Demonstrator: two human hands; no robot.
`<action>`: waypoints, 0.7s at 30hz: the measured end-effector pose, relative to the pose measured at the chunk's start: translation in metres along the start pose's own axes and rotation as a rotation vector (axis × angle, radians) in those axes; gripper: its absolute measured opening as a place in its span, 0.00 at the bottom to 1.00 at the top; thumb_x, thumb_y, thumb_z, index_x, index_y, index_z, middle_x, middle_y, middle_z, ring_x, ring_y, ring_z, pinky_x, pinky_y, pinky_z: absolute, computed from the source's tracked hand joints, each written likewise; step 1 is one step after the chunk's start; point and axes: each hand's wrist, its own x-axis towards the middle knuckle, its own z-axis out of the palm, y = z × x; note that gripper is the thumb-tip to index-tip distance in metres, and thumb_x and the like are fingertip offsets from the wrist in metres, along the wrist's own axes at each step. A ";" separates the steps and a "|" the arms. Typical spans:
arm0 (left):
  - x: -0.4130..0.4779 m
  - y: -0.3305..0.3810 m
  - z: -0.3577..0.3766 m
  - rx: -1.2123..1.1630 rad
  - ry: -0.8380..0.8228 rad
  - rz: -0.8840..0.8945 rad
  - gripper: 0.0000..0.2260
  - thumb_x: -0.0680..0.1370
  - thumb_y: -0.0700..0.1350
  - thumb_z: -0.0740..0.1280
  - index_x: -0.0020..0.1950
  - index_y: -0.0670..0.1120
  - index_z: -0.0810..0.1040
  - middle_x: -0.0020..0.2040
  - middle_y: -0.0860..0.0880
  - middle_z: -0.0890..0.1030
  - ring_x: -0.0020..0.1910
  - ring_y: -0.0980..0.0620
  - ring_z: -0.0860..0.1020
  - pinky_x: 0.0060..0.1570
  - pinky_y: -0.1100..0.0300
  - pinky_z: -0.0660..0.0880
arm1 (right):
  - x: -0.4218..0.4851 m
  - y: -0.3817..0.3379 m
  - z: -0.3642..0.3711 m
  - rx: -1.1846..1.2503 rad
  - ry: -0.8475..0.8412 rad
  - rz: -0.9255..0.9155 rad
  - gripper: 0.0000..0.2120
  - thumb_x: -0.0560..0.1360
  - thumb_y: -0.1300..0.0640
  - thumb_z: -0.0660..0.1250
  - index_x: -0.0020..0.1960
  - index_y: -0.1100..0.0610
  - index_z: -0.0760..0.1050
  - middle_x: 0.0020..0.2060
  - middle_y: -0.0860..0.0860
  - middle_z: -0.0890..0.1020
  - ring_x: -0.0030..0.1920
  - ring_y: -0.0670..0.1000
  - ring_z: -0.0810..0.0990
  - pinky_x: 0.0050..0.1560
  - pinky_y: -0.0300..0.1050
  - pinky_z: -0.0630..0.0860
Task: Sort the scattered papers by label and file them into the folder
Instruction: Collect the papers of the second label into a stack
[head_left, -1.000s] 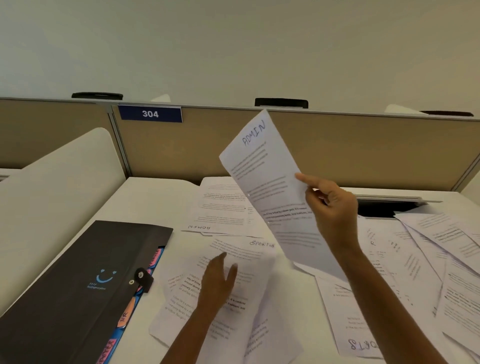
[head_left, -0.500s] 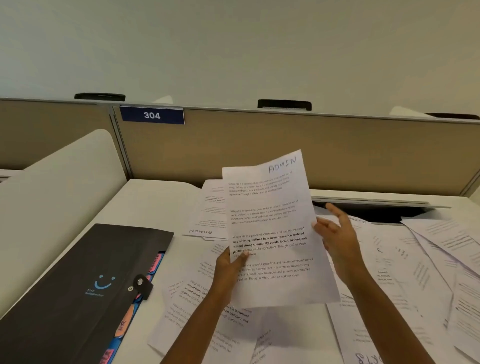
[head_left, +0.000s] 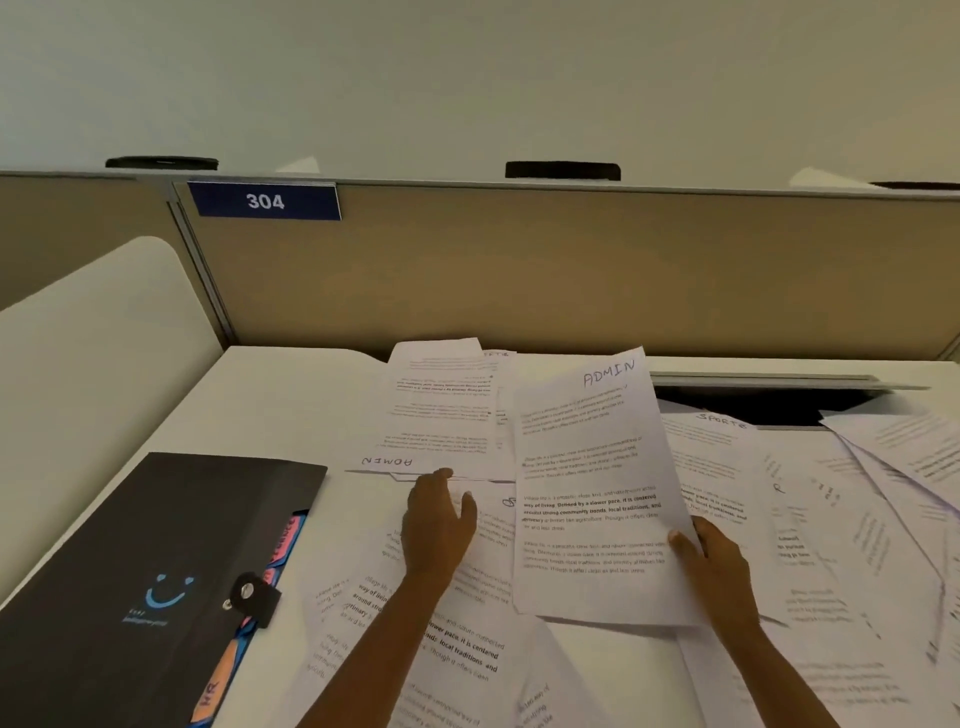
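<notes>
A sheet headed ADMIN is tilting above the scattered papers, its near right edge pinched in the right hand, probably so its label can be read. The left hand, fingers flat and gripping nothing, is reaching towards another ADMIN sheet lying upside down farther off on the surface, likely to pair them. The black folder is lying closed at near left.

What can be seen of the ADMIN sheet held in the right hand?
The ADMIN sheet is a white paper page with "ADMIN" handwritten in its top right corner and several blocks of printed text, one partly bold. It is flat and uncreased, raised a little and tilted slightly, its text upright to the viewer. The right hand grips its lower right edge, thumb on the front. It lies over other scattered papers, its bottom edge near them. The left hand does not touch it.
</notes>
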 end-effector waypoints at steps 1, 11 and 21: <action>0.006 -0.002 0.003 0.077 -0.015 0.027 0.21 0.77 0.49 0.61 0.69 0.44 0.65 0.68 0.46 0.69 0.68 0.48 0.66 0.63 0.55 0.68 | 0.002 0.005 0.001 -0.018 0.010 -0.002 0.15 0.78 0.60 0.59 0.63 0.64 0.71 0.59 0.60 0.77 0.58 0.62 0.74 0.61 0.55 0.69; 0.056 0.004 0.031 0.536 -0.189 0.086 0.32 0.76 0.61 0.55 0.73 0.42 0.54 0.71 0.38 0.61 0.70 0.42 0.62 0.66 0.50 0.63 | 0.002 0.024 0.014 -0.107 0.108 -0.037 0.28 0.71 0.45 0.57 0.62 0.64 0.73 0.57 0.59 0.79 0.56 0.62 0.76 0.58 0.53 0.71; 0.070 0.015 0.042 0.653 -0.130 0.048 0.30 0.75 0.61 0.56 0.68 0.42 0.59 0.62 0.39 0.69 0.57 0.44 0.71 0.52 0.52 0.70 | 0.000 0.031 0.021 -0.101 0.176 -0.106 0.29 0.69 0.44 0.54 0.59 0.63 0.75 0.48 0.60 0.82 0.37 0.53 0.74 0.42 0.43 0.68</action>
